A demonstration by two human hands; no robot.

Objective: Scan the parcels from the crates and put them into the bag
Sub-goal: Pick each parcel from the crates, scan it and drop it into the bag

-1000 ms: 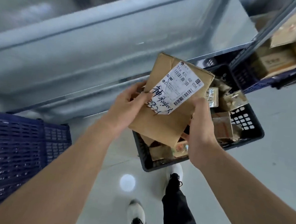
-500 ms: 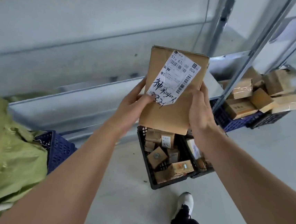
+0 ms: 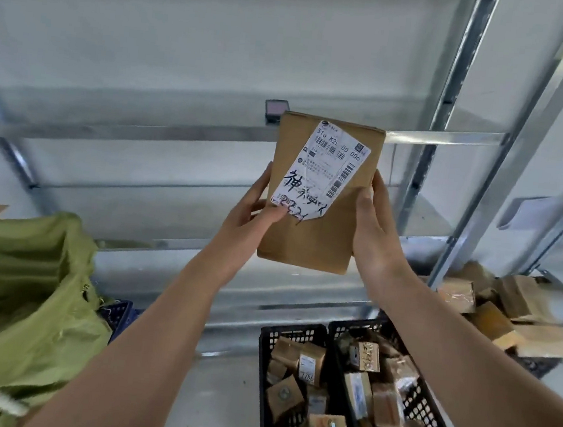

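A flat brown cardboard parcel (image 3: 319,230) with a white shipping label is held upright in front of a metal shelf. My left hand (image 3: 252,217) grips its left edge, thumb pressed on the label's lower corner. My right hand (image 3: 374,232) grips its right edge. A small dark scanner (image 3: 276,109) sits on the shelf rail just above and behind the parcel's top left corner. Below, two black crates (image 3: 296,335) stand side by side, each holding several small brown parcels. A green bag (image 3: 23,309) lies open at the left.
Grey metal shelving (image 3: 452,140) fills the background, with upright posts at the right. More cardboard parcels (image 3: 517,322) are piled on another crate at the far right. A blue crate (image 3: 119,311) peeks out beside the green bag. The floor is pale grey.
Both hands have lifted the parcel up from over the crates to the shelf rail, in front of the scanner. The view has tilted upward, and the green bag and a second black crate came into sight.
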